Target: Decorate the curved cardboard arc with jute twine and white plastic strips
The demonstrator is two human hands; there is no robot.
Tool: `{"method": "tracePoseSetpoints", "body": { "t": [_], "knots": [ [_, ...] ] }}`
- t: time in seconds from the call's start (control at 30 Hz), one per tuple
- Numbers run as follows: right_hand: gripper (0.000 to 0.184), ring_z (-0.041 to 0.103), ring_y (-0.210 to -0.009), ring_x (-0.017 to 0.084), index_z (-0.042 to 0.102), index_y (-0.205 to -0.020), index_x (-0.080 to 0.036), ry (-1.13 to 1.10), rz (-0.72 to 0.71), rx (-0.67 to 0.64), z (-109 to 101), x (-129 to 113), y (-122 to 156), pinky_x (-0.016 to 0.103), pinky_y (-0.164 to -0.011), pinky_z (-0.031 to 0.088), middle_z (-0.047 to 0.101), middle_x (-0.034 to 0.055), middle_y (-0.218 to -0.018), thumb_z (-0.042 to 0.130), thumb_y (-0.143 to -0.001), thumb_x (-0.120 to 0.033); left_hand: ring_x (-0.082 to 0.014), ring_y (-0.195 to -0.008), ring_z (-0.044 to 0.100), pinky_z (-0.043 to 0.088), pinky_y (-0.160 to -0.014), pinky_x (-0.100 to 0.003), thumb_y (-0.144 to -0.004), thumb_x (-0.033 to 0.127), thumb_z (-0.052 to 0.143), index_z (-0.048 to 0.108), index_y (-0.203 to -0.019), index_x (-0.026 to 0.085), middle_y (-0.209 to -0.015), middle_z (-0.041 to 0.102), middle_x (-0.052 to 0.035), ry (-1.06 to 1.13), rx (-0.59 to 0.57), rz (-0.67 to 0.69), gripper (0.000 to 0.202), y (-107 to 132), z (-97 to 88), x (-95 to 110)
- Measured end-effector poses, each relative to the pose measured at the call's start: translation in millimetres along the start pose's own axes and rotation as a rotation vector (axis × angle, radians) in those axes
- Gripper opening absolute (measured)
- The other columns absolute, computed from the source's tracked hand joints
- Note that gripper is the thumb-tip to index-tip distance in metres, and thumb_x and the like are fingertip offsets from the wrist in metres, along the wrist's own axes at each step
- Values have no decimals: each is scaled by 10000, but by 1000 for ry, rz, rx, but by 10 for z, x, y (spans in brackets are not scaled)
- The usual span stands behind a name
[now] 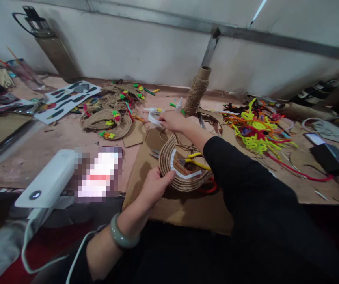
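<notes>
Steadying the half-wound jute basket (pixel 184 167) on the cardboard sheet (pixel 187 209) with our left hand (pixel 154 187) gripping its rim, we close our right hand (pixel 174 120) on the white tape roll (pixel 154 117) beyond, judging the next move needs tape brought back carefully.

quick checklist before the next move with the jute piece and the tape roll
1. Left hand grips the jute piece at its near edge: ok.
2. Right hand on the tape roll: ok, fingers touch it; firm hold cannot tell.
3. Jute piece rests flat on the cardboard: ok.
4. Pliers lie across the jute piece, under the right arm: not ok.
5. White strip stuck down on the jute piece: cannot tell.
6. Twine spool stands upright, behind the right hand: ok.
</notes>
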State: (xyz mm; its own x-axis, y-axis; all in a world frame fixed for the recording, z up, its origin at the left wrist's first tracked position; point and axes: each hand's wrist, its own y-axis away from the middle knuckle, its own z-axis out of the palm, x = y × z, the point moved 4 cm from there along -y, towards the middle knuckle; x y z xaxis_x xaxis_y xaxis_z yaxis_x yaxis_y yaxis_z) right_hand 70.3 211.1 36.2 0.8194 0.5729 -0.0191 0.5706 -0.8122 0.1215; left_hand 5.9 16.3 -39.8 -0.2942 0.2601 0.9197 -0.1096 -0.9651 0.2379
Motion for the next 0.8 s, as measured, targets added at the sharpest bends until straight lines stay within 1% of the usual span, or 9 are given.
{"method": "tracePoseSetpoints", "body": {
  "t": [0.1,0.23,0.33,0.43,0.5,0.57,0.7,0.8],
  "knots": [
    [333,643,-917,227,692,-1097,-143,-11,-12,-38,128,-36,-214,285,-734,418,702,123,-1091,507,-820,-155,-193,-800,669,522,-773,-303,-729,309,698,727,-889,119,-878,746,-90,10,33,9,251,-2,-21,-2],
    [357,643,-956,226,691,-1120,-174,-33,-37,-31,248,-9,-406,271,-761,425,707,97,-1098,511,-813,-148,-196,-804,670,521,-790,-305,-735,318,690,734,-879,114,-867,746,-86,31,93,25,254,-2,-58,-3],
    [373,616,-1041,230,656,-1181,-187,-52,-63,1,248,31,-436,274,-814,419,674,86,-1183,488,-848,-181,-204,-819,674,521,-802,-307,-728,317,698,737,-877,109,-843,746,-85,27,104,31,259,-5,-66,-2],
    [385,592,-1073,213,615,-1232,-183,-102,-70,69,164,97,-343,280,-848,407,645,80,-1233,428,-896,-208,-204,-825,678,526,-799,-307,-719,308,706,734,-892,105,-857,748,-92,57,101,18,268,-8,-52,9],
    [365,595,-1030,197,637,-1194,-165,-173,-80,119,81,146,-200,282,-852,400,668,82,-1179,419,-903,-203,-203,-821,681,531,-795,-310,-708,305,716,733,-902,107,-886,750,-96,95,101,-3,277,-6,-38,16],
    [329,598,-964,182,668,-1131,-137,-258,-93,153,2,181,16,281,-842,397,691,87,-1101,453,-887,-191,-209,-831,683,533,-802,-318,-692,310,733,732,-902,109,-898,751,-97,124,109,-15,290,-2,-31,22],
    [270,589,-842,151,690,-1053,-131,-431,-53,230,-109,168,621,273,-772,402,704,70,-991,505,-875,-216,-222,-856,687,527,-839,-349,-661,312,763,719,-921,110,-913,751,-98,180,123,-22,332,2,-26,30],
    [217,574,-762,126,699,-970,-140,-514,-58,264,-127,33,1107,255,-721,400,702,42,-880,526,-866,-220,-207,-868,688,513,-870,-337,-642,285,776,711,-932,123,-912,753,-80,222,134,-1,338,1,-19,55]
  ]
}}
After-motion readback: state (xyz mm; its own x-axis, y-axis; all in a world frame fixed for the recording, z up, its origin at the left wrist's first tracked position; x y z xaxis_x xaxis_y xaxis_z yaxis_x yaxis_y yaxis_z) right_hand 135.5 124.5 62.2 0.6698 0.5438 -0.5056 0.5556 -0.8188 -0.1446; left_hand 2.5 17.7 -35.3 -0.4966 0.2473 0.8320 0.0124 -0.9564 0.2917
